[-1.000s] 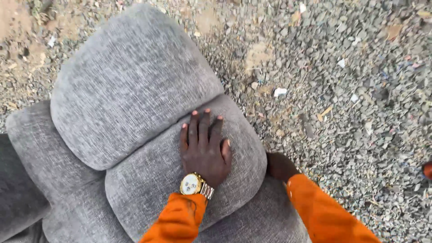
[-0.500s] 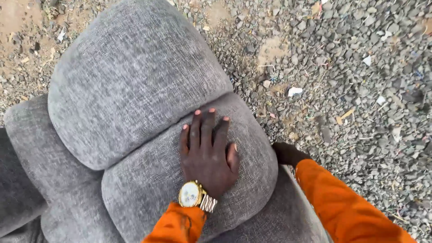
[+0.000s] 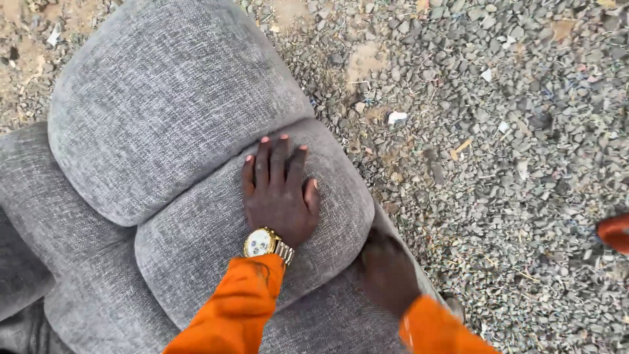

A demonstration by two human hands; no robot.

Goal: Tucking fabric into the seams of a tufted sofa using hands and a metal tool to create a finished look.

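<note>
A grey fabric sofa (image 3: 164, 118) with padded cushion sections fills the left half of the head view. My left hand (image 3: 278, 193) lies flat, palm down, fingers together, on the lower rounded cushion (image 3: 196, 242); a gold wristwatch (image 3: 262, 242) sits above an orange sleeve. My right hand (image 3: 386, 272) presses against the sofa's side under that cushion, its fingers partly tucked out of sight, so whether it grips anything stays unclear.
Grey gravel ground (image 3: 511, 164) with scraps of litter spreads right of the sofa. Bare sandy soil (image 3: 23, 39) shows at the top left. An orange-red object (image 3: 616, 233) pokes in at the right edge.
My right hand has come up further along the sofa's side and shows more. My left hand stays flat on the cushion. The view has shifted a little.
</note>
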